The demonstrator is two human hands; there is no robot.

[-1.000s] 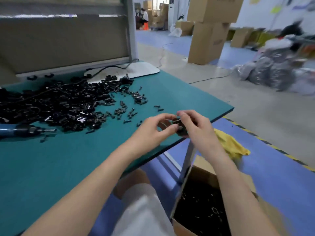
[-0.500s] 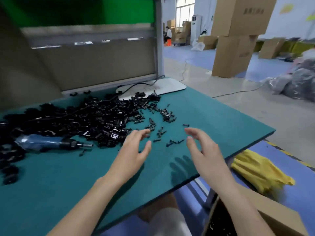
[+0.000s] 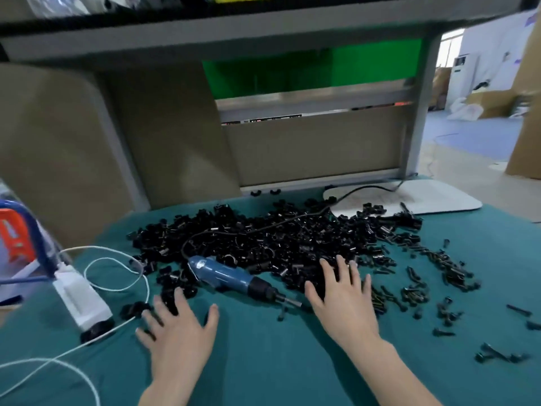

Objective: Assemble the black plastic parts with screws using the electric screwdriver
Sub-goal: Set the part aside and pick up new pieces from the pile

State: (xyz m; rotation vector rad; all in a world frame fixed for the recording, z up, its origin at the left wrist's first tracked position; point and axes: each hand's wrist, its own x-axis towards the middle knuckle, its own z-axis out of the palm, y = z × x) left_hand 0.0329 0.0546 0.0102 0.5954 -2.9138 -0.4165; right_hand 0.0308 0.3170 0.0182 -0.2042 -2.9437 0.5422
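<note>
A big heap of black plastic parts (image 3: 278, 238) covers the middle of the green table (image 3: 263, 361). Loose black screws (image 3: 439, 276) lie scattered to its right. The blue electric screwdriver (image 3: 231, 278) lies on the table at the heap's near edge, its bit pointing right. My left hand (image 3: 178, 329) hovers spread near a few stray parts, just left of and below the screwdriver. With straight fingers, my right hand (image 3: 342, 300) reaches onto the heap's near edge, right of the screwdriver's tip. Neither hand holds anything.
A white power adapter (image 3: 82, 300) with white cable (image 3: 117, 276) sits at the left. A white flat base (image 3: 409, 197) with a black cord lies at the back right. A grey bench frame and beige panels (image 3: 307, 148) rise behind the heap.
My hands let go of the small black part held at the table's right edge. The view swung left, and both hands moved, spread, to the heap and screwdriver.
</note>
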